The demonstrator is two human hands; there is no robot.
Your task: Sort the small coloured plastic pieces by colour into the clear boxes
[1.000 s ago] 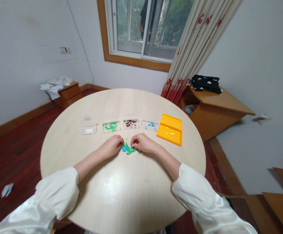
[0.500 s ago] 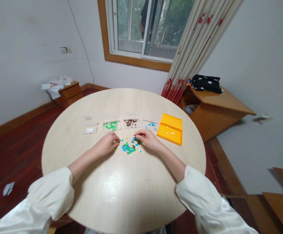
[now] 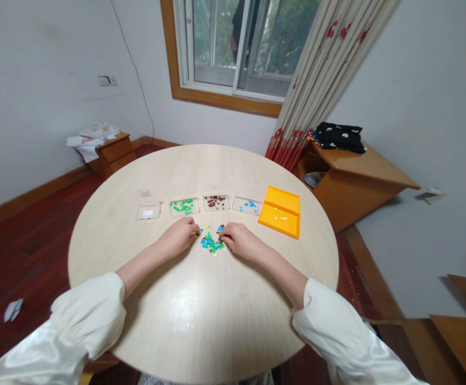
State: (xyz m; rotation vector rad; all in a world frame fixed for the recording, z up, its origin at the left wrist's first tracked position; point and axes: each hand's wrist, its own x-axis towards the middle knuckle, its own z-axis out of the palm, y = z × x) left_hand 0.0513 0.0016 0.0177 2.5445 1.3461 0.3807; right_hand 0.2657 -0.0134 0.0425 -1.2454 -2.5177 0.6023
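Observation:
A small heap of tiny coloured pieces (image 3: 211,243), mostly blue and green, lies on the round pale wooden table (image 3: 201,315). My left hand (image 3: 180,235) rests at the heap's left edge with curled fingers pinching something small and yellowish. My right hand (image 3: 238,239) lies at the heap's right edge, fingers bent onto the pieces. Behind the heap stands a row of clear trays: one with a white piece (image 3: 148,212), one with green pieces (image 3: 182,207), one with brown pieces (image 3: 216,202), one with blue pieces (image 3: 246,205). An orange tray (image 3: 280,218) lies at the right.
A low wooden cabinet (image 3: 353,182) with dark cloth on top stands right of the table, by a curtain (image 3: 317,80). A small wooden stand with papers (image 3: 105,147) sits against the left wall. The floor is dark red wood.
Both hands drew apart to the heap's sides half a second ago, then came closer again. My right hand slid back left and nearer to me, onto the heap's right edge.

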